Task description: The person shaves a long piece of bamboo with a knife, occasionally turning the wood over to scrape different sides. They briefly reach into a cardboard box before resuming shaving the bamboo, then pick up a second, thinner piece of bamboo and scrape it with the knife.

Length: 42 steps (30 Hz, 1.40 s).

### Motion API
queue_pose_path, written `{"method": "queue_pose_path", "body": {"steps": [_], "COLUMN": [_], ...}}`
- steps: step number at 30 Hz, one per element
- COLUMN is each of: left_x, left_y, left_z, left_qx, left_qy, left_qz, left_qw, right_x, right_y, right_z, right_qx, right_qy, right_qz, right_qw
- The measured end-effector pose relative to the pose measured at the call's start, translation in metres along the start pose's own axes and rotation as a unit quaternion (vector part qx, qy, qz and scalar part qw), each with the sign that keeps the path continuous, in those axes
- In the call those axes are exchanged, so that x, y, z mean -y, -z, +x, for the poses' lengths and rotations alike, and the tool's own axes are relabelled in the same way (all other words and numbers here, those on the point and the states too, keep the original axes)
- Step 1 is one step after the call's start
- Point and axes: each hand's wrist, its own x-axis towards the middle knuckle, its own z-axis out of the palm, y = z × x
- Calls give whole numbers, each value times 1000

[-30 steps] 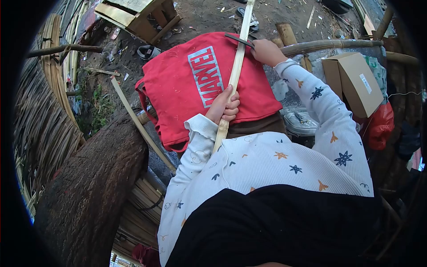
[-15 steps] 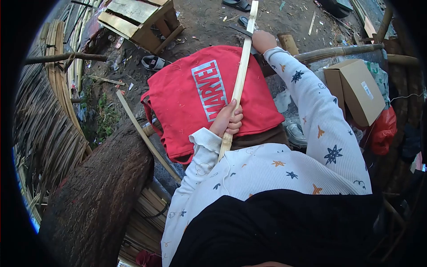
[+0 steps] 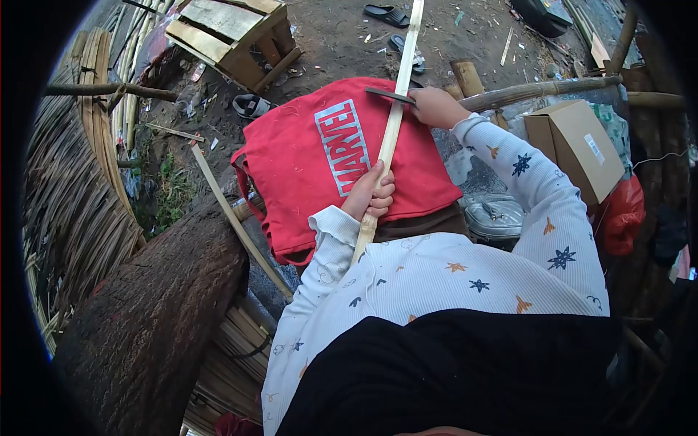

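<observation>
A long, pale bamboo strip (image 3: pixel 393 129) slants across a red bag (image 3: pixel 294 149) with white lettering, spread over my lap. Near the strip's lower end, my left hand (image 3: pixel 369 193) is closed round it. Farther up, my right hand (image 3: pixel 436 107) is closed on a knife (image 3: pixel 390 95), whose dark blade lies across the strip. The knife's handle is hidden in the fingers. The strip's lower tip rests by my white patterned shirt (image 3: pixel 451 272), and its upper end runs out of the frame.
A wooden crate (image 3: pixel 231 36) stands at the upper left. To the right are a cardboard box (image 3: pixel 578 149), a red plastic bag (image 3: pixel 624 216) and a silver pouch (image 3: pixel 494 216). A dark log (image 3: pixel 160 320) lies at the lower left, beside another strip (image 3: pixel 240 225).
My right hand has moved down along the strip, toward me, with the knife. My left hand keeps its hold. The view has shifted slightly.
</observation>
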Motion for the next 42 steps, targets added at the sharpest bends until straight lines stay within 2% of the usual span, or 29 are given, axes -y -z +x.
{"method": "queue_pose_path", "body": {"steps": [3, 6, 9, 11, 14, 17, 18, 21, 26, 33, 36, 38, 42], "left_x": [1, 2, 3, 3, 4, 3, 4, 9, 16, 19, 26, 26, 30], "left_y": [-1, -2, 1, -2, 3, -3, -2, -17, -38, -28, -22, -16, -16], "left_z": [-1, -2, 0, 0, 1, -1, 0, -4, -6, 7, 14, 20, 21], "left_qx": [-5, 0, -2, -9, -1, -16, -28, -113, -265, -301, -321, -327, -337], "left_qy": [-6, -12, -13, -15, -27, -34, -40, -41, -90, -140, -182, -204, -202], "left_qz": [2, -7, 22, 25, 34, 42, 60, 131, 305, 414, 529, 566, 561], "left_qw": [1000, 1000, 1000, 1000, 999, 998, 997, 984, 910, 848, 764, 729, 729], "right_x": [56, 59, 7, -29, -51, -2, 17, 73, 83, 74, 47, 25, 3], "right_y": [25, 28, -1, 8, 12, 24, 24, 28, 14, -9, -16, -12, -17], "right_z": [-59, -70, -35, -4, 17, -14, -28, -74, -98, -91, -67, -46, -10], "right_qx": [73, 79, -69, -69, -83, -46, -7, 61, 13, -29, -69, -79, -89], "right_qy": [117, 136, 43, -145, -202, -92, -54, 12, 35, 28, -34, -45, -83], "right_qz": [-13, -68, -97, -101, -75, -51, -51, -20, -8, -42, -57, -61, -56], "right_qw": [990, 985, 992, 982, 973, 993, 997, 998, 999, 998, 995, 994, 991]}}
